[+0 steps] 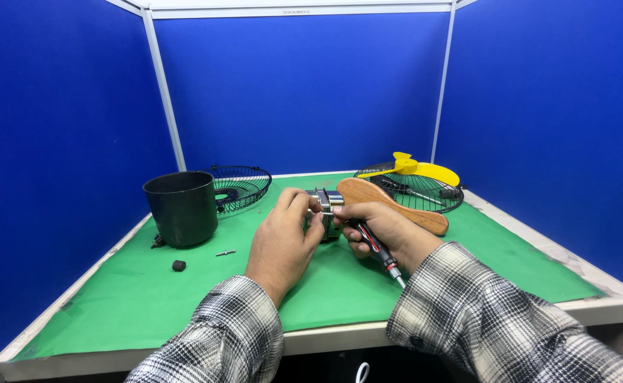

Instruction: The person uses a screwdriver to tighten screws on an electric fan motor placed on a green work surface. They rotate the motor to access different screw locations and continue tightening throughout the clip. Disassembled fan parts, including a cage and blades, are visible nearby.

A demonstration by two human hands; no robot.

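My left hand (285,237) grips a small metal fan motor (330,202) that rests on the green mat (184,305) at the table's middle. My right hand (382,230) touches the same motor with its fingertips and holds a screwdriver (379,252) with a black and red handle, its tip pointing down toward me. A brown wooden paddle-shaped piece (389,202) lies just behind my right hand.
A black pot-shaped housing (181,207) stands at the left, with a black wire fan guard (240,186) behind it. A second wire guard (414,190) with a yellow fan blade (418,169) lies at the back right. A loose screw (225,252) and a small black knob (178,265) lie front left. Blue partition walls enclose the table.
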